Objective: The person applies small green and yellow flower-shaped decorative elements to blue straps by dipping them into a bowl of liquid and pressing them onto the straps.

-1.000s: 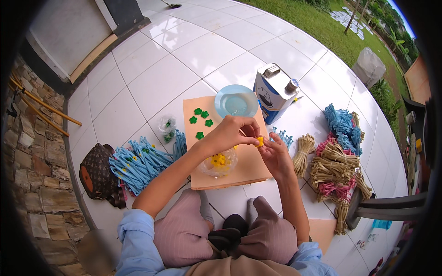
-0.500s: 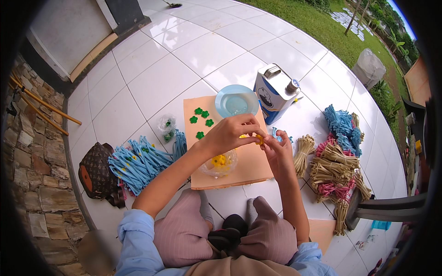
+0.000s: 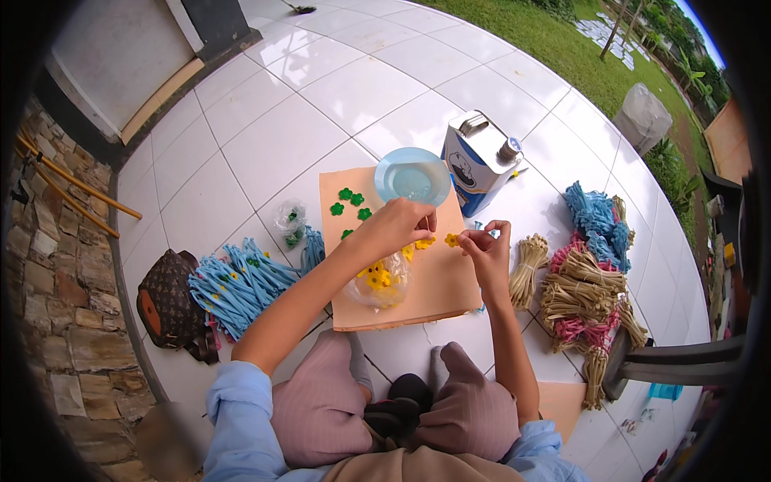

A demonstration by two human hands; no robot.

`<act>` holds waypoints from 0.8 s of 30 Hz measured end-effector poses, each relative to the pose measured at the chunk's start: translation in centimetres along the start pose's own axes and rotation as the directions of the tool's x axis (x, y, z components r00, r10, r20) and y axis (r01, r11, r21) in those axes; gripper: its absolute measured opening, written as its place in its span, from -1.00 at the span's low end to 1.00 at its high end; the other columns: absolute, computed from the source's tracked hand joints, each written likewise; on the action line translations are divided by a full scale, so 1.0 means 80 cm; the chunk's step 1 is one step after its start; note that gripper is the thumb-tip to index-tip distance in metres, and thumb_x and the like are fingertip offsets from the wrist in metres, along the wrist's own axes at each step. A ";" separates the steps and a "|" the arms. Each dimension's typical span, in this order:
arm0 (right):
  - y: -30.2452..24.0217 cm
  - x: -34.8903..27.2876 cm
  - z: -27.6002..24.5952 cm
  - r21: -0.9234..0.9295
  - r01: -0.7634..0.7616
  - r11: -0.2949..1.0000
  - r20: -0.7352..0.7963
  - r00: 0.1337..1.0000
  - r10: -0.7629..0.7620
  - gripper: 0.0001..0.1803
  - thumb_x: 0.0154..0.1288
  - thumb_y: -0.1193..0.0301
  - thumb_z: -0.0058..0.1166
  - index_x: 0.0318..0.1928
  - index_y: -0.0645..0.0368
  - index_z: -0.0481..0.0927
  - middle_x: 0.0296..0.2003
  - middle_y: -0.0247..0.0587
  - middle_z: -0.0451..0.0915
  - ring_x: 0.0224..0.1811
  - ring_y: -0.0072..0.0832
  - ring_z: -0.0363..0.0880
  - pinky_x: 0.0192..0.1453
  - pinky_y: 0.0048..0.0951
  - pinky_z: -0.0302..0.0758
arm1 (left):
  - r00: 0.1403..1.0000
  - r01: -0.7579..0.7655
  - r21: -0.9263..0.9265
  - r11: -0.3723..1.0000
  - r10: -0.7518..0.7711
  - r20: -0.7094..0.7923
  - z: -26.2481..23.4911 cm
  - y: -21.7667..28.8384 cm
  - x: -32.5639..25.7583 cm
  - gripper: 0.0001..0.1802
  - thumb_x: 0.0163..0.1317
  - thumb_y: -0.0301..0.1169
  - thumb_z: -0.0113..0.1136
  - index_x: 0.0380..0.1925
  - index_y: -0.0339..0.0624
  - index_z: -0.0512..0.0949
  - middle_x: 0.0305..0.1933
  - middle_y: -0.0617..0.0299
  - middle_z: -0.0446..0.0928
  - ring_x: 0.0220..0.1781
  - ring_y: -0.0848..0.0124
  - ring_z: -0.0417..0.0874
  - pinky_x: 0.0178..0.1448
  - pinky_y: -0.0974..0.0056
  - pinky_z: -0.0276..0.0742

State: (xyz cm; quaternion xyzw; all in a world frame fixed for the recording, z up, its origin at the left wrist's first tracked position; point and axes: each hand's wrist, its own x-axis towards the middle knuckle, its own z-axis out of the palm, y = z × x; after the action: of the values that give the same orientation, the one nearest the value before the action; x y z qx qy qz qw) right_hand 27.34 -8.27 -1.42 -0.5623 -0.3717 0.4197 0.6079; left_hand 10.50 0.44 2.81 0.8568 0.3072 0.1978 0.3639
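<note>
Over the tan board [image 3: 434, 301], my right hand [image 3: 488, 253] pinches a small yellow flower [image 3: 452, 240] between thumb and forefinger. To its left my left hand [image 3: 405, 225] has its fingers drawn together, tips pointing down beside other yellow flowers [image 3: 426, 242] on the board. Whether anything is in those fingertips is hidden. Below my left wrist sits a clear plastic bag [image 3: 387, 299] of yellow flowers. Several green flowers [image 3: 357, 199] lie at the board's far left, one of them partly behind my forearm. A light blue plate [image 3: 411, 173] rests on the far edge.
A white and blue metal can [image 3: 479, 165] stands past the board. Blue strap bundles [image 3: 241, 281], a clear bag [image 3: 291, 217] and a brown handbag [image 3: 170, 297] lie left. At right are a beige bundle [image 3: 526, 269], a pile of beige, pink and blue bundles [image 3: 590, 289] and dark chair parts [image 3: 683, 361].
My hands, close together half a second ago, have parted. The left moved back left and the right keeps a yellow flower. More yellow flowers on the board now show.
</note>
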 end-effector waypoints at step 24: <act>-0.047 -0.059 0.091 -0.355 0.616 0.703 0.631 0.713 -0.307 -0.67 0.07 0.60 0.10 -0.17 0.29 0.29 -0.24 -0.17 0.46 -0.17 -0.30 0.49 -0.10 -0.33 0.44 | 0.932 0.270 -0.012 0.963 -0.265 -0.248 -0.033 0.019 -0.140 -0.79 -0.02 -0.41 0.28 -0.33 -0.07 0.55 -0.06 0.16 0.26 -0.01 0.24 0.39 0.11 0.22 0.36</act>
State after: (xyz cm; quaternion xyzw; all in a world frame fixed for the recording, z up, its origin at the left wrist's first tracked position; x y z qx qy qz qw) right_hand 19.22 -10.03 3.05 -0.4550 -0.7599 0.2597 0.3848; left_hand 1.36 -6.59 4.44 0.7796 0.4661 0.2480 0.3369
